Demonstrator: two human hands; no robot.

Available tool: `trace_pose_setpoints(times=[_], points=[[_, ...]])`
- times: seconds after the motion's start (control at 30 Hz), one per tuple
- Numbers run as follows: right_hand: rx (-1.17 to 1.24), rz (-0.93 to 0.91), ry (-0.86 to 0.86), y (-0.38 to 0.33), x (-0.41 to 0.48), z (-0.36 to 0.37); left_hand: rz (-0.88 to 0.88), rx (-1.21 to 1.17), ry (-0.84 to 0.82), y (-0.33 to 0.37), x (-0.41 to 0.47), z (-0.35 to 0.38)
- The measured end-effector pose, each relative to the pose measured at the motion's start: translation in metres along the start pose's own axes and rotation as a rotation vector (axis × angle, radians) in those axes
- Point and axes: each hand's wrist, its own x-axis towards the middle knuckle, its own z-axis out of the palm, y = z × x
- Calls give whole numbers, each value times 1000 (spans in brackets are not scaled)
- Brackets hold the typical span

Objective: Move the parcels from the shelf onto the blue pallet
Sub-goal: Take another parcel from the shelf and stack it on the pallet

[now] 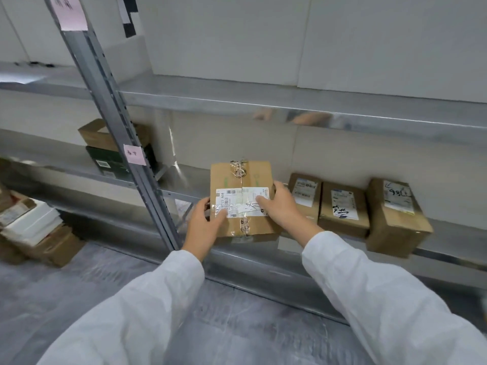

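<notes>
Gripping a taped cardboard parcel [241, 197] from both sides, I have my left hand [204, 227] on its near-left corner, thumb lying over the white shipping label [242, 202], and my right hand [282, 206] wrapped round its right edge with fingers spread across the label. Both hands are closed on the parcel, which sits between them at the front lip of the metal shelf [263, 248]. Just right of the parcel, three more boxes [342, 209] stand in a row on the same shelf. Left of the parcel rises the shelf's upright post [126, 143].
</notes>
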Motion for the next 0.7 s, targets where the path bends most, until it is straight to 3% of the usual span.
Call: trace_pose_setpoints(times=[0.2,0.47,0.7], points=[[19,55,95,6,-52,-4,39,-43,-53,-6,-25,4],[35,252,241,33,-141,-24,3,-87,-321,-21,-65,24],[-13,363,469,68,-234,-64,28,-142,-528,-15,-134,77]])
